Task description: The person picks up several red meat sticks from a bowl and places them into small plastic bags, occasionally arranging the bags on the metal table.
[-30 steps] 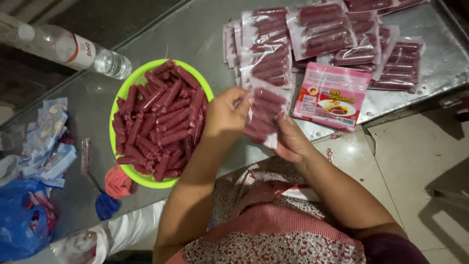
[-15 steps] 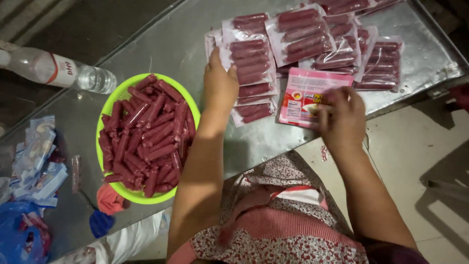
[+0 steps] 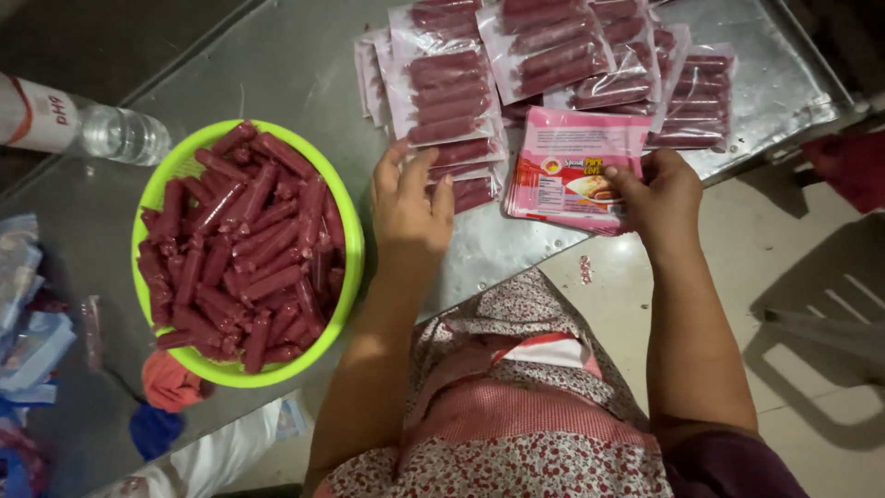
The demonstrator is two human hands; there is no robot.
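Note:
My left hand point(image 3: 412, 201) lies flat, fingers apart, on a filled clear sausage pack point(image 3: 458, 159) at the near end of a stack of such packs. My right hand point(image 3: 660, 195) grips the near edge of a pile of empty pink printed pouches point(image 3: 572, 168) on the steel table point(image 3: 277, 74). To the left stands a lime green basket point(image 3: 343, 277) heaped with loose red sausages point(image 3: 241, 249).
More filled sausage packs point(image 3: 553, 51) lie fanned out across the far side of the table. A plastic water bottle point(image 3: 83, 124) lies at the left. Blue and white wrappers point(image 3: 28, 314) sit at the left edge. The table's near edge runs diagonally; tiled floor point(image 3: 811, 277) at the right.
My left hand has set the filled pack down on the stack and now rests on it. My right hand has moved right and taken hold of the pink pouches.

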